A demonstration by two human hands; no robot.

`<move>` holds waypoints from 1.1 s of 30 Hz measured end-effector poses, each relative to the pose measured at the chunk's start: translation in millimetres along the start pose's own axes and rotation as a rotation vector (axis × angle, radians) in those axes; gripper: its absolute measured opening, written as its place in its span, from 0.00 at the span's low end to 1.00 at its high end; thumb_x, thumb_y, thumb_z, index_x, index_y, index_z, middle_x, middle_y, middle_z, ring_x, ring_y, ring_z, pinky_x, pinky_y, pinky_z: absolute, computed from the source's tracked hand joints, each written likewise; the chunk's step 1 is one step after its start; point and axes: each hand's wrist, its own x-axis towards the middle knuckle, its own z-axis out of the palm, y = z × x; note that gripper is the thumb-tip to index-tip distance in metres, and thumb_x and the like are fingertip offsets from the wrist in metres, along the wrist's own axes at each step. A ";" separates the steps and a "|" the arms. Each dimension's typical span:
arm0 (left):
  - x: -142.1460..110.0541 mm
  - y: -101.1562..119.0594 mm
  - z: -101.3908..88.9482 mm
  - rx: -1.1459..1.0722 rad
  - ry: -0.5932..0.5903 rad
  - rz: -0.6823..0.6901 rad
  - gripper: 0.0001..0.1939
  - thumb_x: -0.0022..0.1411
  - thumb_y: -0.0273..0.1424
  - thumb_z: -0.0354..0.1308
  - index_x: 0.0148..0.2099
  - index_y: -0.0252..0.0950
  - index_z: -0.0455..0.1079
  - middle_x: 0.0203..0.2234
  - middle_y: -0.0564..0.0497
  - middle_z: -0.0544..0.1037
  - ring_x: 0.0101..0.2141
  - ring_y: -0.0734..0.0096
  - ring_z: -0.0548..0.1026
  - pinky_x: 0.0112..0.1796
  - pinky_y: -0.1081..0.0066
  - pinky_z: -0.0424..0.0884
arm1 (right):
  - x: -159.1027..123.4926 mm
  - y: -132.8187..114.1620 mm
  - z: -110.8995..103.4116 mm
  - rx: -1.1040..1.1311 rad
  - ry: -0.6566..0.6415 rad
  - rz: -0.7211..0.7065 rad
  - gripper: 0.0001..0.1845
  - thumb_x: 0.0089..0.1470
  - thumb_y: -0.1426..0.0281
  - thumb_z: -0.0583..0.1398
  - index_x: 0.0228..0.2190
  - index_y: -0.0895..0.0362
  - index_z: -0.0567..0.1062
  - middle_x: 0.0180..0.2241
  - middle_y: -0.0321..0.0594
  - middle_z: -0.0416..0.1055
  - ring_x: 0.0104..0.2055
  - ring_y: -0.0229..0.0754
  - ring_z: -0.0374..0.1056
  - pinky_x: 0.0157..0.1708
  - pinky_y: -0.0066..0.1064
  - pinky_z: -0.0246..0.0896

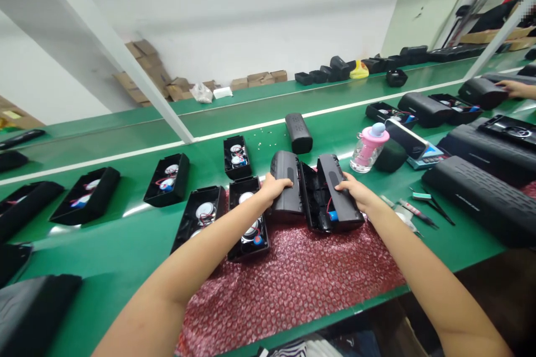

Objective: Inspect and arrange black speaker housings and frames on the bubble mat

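Observation:
My left hand (277, 187) is closed on a dark grey, rounded speaker housing (288, 159), its thumb over the top. Just right of it, an open black speaker case (310, 195) shows its hollow inside, a red wire and a blue part (333, 216). My right hand (354, 189) grips the flat dark panel (338, 201) along that case's right side. Both pieces sit on red bubble wrap (288, 284). Left of my hands stand two open speaker shells (264, 234) with round drivers and wires showing; my left forearm covers parts of them.
More open shells (167, 181) line the green bench to the left. A pink-topped bottle (368, 148), a propped phone (406, 138), tweezers (438, 209) and large black speakers (477, 201) are at right. Another person's hand (517, 89) touches a speaker at far right.

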 end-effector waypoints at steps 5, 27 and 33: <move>3.6 1.1 -5.2 -0.035 -0.013 -0.100 0.37 0.45 0.38 0.67 0.55 0.35 0.54 0.47 0.38 0.75 0.43 0.54 0.78 0.36 0.63 0.75 | 1.2 -1.8 -1.1 0.000 0.011 0.037 0.39 0.35 0.74 0.63 0.52 0.50 0.62 0.34 0.36 0.72 0.28 0.43 0.70 0.30 0.37 0.71; 7.5 16.3 -9.2 0.032 0.012 -0.154 0.40 0.40 0.37 0.69 0.52 0.35 0.54 0.47 0.37 0.73 0.44 0.48 0.77 0.39 0.60 0.74 | 9.1 6.9 -2.3 -0.024 0.072 0.017 0.44 0.27 0.69 0.65 0.51 0.48 0.60 0.44 0.39 0.70 0.38 0.48 0.71 0.32 0.38 0.71; 8.6 14.9 -9.1 0.020 0.004 -0.143 0.40 0.40 0.36 0.69 0.52 0.34 0.54 0.47 0.36 0.72 0.43 0.47 0.77 0.40 0.58 0.75 | 7.9 5.3 -1.7 -0.014 0.080 0.006 0.44 0.25 0.69 0.65 0.50 0.48 0.62 0.46 0.40 0.70 0.38 0.47 0.70 0.30 0.35 0.70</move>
